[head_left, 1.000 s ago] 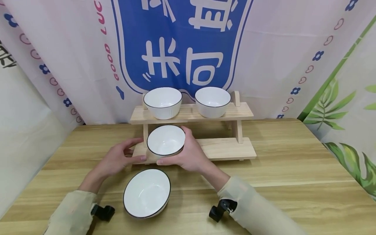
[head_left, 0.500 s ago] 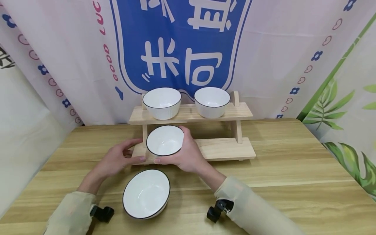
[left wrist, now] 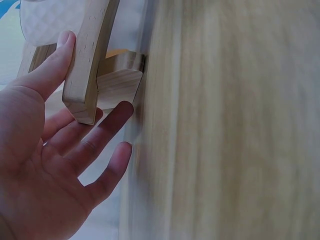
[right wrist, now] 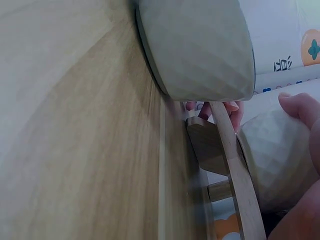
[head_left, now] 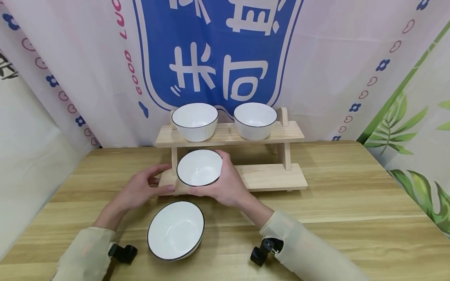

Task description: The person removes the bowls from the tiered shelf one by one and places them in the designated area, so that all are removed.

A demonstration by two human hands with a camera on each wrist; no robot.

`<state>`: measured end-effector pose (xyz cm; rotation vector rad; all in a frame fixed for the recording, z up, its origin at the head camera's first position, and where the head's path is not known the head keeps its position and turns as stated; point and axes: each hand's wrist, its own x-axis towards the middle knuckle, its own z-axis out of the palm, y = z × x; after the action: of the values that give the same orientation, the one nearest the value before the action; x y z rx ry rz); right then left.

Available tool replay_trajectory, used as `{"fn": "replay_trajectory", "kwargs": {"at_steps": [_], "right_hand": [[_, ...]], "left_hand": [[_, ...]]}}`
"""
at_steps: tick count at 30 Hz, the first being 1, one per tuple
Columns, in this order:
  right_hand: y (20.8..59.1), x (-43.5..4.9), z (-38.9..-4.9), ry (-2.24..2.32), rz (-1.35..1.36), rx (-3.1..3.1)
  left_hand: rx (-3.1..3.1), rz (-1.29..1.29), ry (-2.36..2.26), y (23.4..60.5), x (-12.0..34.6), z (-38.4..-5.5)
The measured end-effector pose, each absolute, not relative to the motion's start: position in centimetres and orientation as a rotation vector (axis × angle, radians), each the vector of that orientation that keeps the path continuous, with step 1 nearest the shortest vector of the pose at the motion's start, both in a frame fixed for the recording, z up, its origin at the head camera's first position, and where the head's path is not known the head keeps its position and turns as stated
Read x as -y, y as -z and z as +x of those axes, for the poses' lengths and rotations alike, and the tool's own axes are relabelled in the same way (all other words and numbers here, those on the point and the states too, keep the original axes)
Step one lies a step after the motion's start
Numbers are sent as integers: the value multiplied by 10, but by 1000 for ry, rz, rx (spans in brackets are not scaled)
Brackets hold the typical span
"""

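1. Right hand [head_left: 230, 185] grasps the held bowl [head_left: 199, 168], thumb at front, fingers round its right side.
2. Held bowl is upright at the left part of the lower shelf [head_left: 270, 177], white with dark rim; right wrist view shows faceted outside.
3. Left hand [left wrist: 60, 145] grips the lower shelf's left end, thumb on top, other fingers spread around and below.
4. Upper shelf [head_left: 226, 134] carries two more white bowls, left bowl [head_left: 195, 123] and right bowl [head_left: 255, 123], side by side, slightly apart.
5. Front bowl [head_left: 175, 231] sits on the wood table [head_left: 334, 234], nearer the person, between the forearms.
6. Printed cloth [head_left: 316, 70] hangs behind.
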<state>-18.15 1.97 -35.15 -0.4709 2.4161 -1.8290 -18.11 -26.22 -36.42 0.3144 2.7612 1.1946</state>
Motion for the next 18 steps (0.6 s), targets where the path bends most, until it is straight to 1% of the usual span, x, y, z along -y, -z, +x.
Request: {"fn": "replay_trajectory", "kwargs": {"at_steps": [18], "right_hand": [[346, -41, -170, 1829, -421, -2385]], "left_hand": [[-2766, 289, -1188, 367, 263, -183]]}}
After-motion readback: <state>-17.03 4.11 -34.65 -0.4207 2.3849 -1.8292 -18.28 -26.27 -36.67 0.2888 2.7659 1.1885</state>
